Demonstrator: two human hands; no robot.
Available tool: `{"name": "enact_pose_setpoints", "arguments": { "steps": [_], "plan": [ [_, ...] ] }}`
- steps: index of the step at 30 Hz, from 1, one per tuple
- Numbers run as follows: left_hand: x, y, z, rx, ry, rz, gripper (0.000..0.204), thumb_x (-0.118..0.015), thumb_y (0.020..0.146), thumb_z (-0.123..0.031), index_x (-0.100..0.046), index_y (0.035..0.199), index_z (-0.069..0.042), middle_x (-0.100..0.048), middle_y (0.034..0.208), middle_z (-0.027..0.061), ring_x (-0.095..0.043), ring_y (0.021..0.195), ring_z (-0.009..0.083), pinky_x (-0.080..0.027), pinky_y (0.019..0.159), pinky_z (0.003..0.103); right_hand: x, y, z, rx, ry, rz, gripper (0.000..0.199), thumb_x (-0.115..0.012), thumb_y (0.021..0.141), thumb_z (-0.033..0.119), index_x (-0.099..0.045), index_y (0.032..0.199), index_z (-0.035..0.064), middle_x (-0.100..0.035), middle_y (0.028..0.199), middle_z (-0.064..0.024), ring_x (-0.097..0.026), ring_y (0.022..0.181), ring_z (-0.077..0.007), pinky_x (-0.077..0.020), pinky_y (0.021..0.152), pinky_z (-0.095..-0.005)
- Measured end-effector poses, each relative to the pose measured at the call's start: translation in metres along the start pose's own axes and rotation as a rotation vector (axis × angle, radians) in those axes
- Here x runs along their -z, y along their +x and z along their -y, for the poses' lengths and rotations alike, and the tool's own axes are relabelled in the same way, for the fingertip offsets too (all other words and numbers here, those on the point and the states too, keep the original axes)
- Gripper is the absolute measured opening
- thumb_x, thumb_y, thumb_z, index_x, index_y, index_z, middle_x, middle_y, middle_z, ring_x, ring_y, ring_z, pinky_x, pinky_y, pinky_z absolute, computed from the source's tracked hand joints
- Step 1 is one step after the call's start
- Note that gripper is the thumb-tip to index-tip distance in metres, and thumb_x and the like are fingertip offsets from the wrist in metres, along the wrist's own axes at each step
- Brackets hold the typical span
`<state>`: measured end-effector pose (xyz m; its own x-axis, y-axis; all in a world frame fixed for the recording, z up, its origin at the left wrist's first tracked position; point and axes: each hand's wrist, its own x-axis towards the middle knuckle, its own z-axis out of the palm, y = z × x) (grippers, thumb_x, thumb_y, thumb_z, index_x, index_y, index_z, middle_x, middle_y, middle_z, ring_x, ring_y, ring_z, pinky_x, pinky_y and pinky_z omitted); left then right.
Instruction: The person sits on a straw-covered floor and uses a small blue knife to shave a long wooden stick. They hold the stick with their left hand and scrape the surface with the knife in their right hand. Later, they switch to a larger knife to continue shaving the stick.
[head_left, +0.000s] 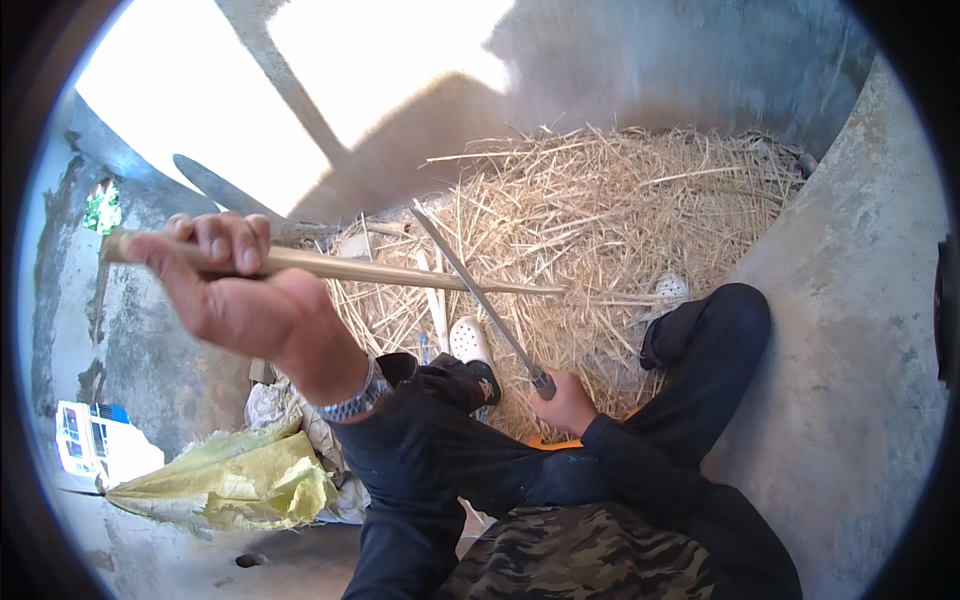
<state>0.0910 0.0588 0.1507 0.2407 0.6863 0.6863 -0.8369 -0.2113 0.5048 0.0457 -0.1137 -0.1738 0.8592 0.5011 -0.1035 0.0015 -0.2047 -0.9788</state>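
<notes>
My left hand (235, 290) is raised at the left and grips a long pale bamboo stick (400, 272) that runs to the right, tapering to a point over the shavings. Low in the middle, between my knees, my right hand (565, 405) holds the handle of a long thin knife (475, 290). Its blade slants up and left and crosses the stick. A metal watch band sits on my left wrist. I sit with dark trousers and white clogs (470, 342).
A big heap of pale bamboo shavings (620, 220) lies in front of me. A concrete wall (860, 330) rises at the right. A yellow-green sack (240, 480) lies crumpled on the floor at the lower left. Bright sunlight falls on the floor at the top.
</notes>
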Motion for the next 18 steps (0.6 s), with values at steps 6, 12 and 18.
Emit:
{"name": "enact_pose_setpoints", "arguments": {
  "steps": [6,12,18],
  "plan": [
    [-0.021,0.014,0.024,0.019,0.07,-0.086,0.04,-0.057,0.093,-0.045,-0.043,0.073,-0.013,-0.032,0.058,-0.0074,-0.028,0.048,0.003,-0.026,0.041,0.018,0.01,-0.014,-0.011,-0.036,-0.022,-0.017,0.013,-0.058,0.074,0.012,-0.053,0.075,0.0,-0.051,0.056,-0.0152,-0.052,0.051,-0.0278,-0.0417,0.053,-0.0377],
    [-0.055,0.029,0.044,0.05,0.097,0.004,0.04,-0.058,0.093,-0.044,-0.042,0.072,-0.014,-0.031,0.06,-0.0067,-0.026,0.048,0.0031,-0.024,0.044,0.02,0.028,-0.039,0.025,-0.013,0.032,-0.044,0.016,-0.062,0.074,0.013,-0.058,0.081,-0.0013,-0.055,0.062,-0.0113,-0.053,0.056,-0.0187,-0.0438,0.056,-0.0339],
    [-0.079,0.009,0.05,0.036,-0.065,0.09,0.045,-0.059,0.09,-0.052,-0.044,0.07,-0.014,-0.031,0.053,-0.008,-0.026,0.043,0.0005,-0.019,0.039,0.016,0.042,0.0,0.127,0.257,0.152,-0.06,0.014,-0.059,0.075,0.01,-0.056,0.082,-0.002,-0.052,0.061,-0.0097,-0.048,0.054,-0.016,-0.0413,0.054,-0.0322]
  ]
}}
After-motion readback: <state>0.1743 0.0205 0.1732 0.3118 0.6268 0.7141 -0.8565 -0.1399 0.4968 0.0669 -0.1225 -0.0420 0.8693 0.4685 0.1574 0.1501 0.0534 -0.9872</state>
